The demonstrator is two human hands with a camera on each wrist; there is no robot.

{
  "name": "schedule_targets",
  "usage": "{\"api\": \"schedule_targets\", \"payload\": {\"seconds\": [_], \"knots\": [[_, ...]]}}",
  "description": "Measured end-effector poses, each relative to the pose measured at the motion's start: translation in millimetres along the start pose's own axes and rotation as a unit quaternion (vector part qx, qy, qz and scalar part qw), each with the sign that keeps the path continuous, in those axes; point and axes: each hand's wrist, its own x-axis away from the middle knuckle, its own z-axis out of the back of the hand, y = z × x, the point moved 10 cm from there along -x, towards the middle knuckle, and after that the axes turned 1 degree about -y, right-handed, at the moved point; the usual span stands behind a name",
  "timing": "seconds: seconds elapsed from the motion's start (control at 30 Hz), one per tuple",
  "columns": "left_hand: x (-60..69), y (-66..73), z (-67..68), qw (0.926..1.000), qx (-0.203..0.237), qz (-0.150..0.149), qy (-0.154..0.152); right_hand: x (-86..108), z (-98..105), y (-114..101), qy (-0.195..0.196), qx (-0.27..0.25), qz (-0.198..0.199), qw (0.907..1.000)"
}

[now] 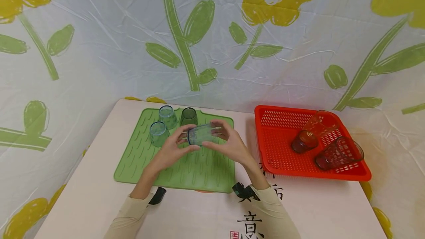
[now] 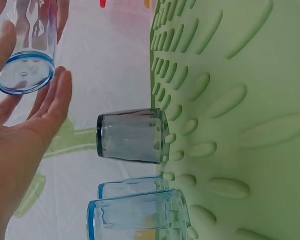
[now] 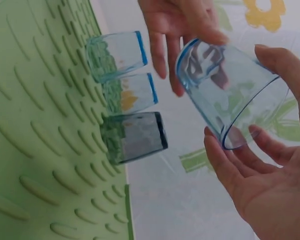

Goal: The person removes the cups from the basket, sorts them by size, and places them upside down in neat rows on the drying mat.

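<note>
Over the green drying mat point(image 1: 199, 170), a light-blue clear drinking glass point(image 1: 200, 135) is held sideways between both hands. My left hand point(image 1: 170, 152) holds its blue-ringed base end, thumb below and fingers above. The right hand point(image 1: 230, 144) grips the wider, open end, with the thumb on one side and fingers on the other. In the right wrist view the glass point(image 3: 224, 90) is see-through and looks empty. Two blue glasses point(image 1: 159, 134) and a grey glass point(image 1: 189, 116) stand mouth down on the mat, just beyond the left hand.
A red plastic basket point(image 1: 272, 167) stands on the right of the white table point(image 1: 196, 213). Inside it lie a few glasses, including a small dark one point(image 1: 304, 141) and a tilted clear one point(image 1: 338, 153). A flowered cloth point(image 1: 116, 47) hangs behind the table.
</note>
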Motion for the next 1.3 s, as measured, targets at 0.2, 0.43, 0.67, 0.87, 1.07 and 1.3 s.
{"api": "schedule_targets", "payload": {"seconds": [0.2, 0.43, 0.67, 0.87, 1.07, 1.3], "knots": [[-3.0, 9.7, 3.1, 0.9992, 0.027, -0.028, -0.003, 0.2, 0, 1, -0.019, 0.013, 0.009, 0.9997], [-5.1, 18.3, 8.9, 0.9995, 0.002, -0.031, -0.006, -1.7, -4, 2, -0.037, 0.076, 0.028, 0.9961], [-5.4, 24.0, 11.4, 0.9994, -0.018, -0.029, -0.008, -3.2, -15, 6, -0.059, 0.117, 0.032, 0.9909], [-8.9, 30.8, 9.4, 0.9972, -0.062, -0.042, 0.004, -4.5, -24, 2, -0.067, 0.149, 0.051, 0.9853], [-11.8, 39.1, 4.2, 0.9892, -0.119, -0.084, 0.015, -7.5, -33, -3, -0.065, 0.168, 0.114, 0.9771], [-13.0, 41.2, 0.3, 0.9854, -0.138, -0.099, 0.011, -10.1, -37, -1, -0.05, 0.15, 0.122, 0.9799]]}}
